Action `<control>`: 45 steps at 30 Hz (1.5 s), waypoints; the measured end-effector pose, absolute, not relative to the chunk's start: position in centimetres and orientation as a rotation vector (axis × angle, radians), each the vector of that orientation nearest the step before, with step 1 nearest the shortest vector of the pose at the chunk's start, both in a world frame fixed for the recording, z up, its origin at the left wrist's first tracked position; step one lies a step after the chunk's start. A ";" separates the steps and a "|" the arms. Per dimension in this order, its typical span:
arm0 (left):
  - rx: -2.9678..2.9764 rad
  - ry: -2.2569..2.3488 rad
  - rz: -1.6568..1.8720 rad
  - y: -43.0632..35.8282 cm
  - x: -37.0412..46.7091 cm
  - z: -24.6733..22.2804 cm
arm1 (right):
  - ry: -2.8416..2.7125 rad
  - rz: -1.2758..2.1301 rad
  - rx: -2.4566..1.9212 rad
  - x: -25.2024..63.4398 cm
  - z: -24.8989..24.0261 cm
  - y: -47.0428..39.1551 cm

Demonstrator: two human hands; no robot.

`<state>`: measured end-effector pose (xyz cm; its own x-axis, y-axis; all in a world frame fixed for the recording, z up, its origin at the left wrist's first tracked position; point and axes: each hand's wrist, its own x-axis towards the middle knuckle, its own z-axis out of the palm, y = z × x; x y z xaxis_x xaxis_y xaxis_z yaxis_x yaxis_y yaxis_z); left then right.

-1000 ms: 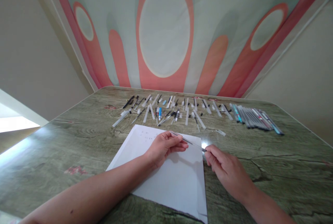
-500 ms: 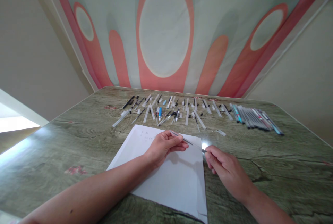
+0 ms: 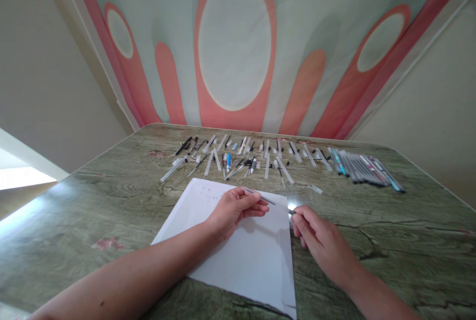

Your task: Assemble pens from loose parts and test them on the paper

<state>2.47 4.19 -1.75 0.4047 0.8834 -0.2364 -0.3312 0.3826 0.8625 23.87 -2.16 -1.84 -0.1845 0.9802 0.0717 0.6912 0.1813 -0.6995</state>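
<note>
My left hand is over the paper, thumb and forefinger pinching a thin, partly dark pen refill. Its other fingers stretch out below. To the right, just past the paper's edge, my right hand is closed on the dark end of the same slim line. Between the hands this line looks pale and clear; I cannot tell whether it is one piece or two pieces meeting end to end. Beneath my left hand lies a white sheet of paper with faint handwriting near its top left.
Behind the paper, clear pen barrels, dark refills, caps and a blue-and-white pen lie scattered across the wood-patterned table. A row of assembled-looking pens rests at the right. The patterned wall covering rises behind the table.
My right hand has shifted very slightly left and up. The pale stretch between the hands now lines up more closely with the dark piece. My left hand stays almost still.
</note>
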 end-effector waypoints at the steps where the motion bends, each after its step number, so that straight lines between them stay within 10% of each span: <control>1: 0.827 0.800 0.890 4.2 2.5 -1.8 | -1.934 0.728 -1.562 23.9 -1.9 -2.2; 17: 0.830 0.622 0.527 1.5 3.6 -0.2 | -1.479 1.179 -1.165 22.5 -2.0 -2.1; 25: 2.332 0.681 0.120 -0.1 0.9 3.7 | -0.914 1.198 -1.039 25.6 -1.7 -0.3; 45: 2.804 0.517 0.220 -3.0 5.7 -3.1 | -1.463 1.177 -1.401 23.3 -2.5 0.7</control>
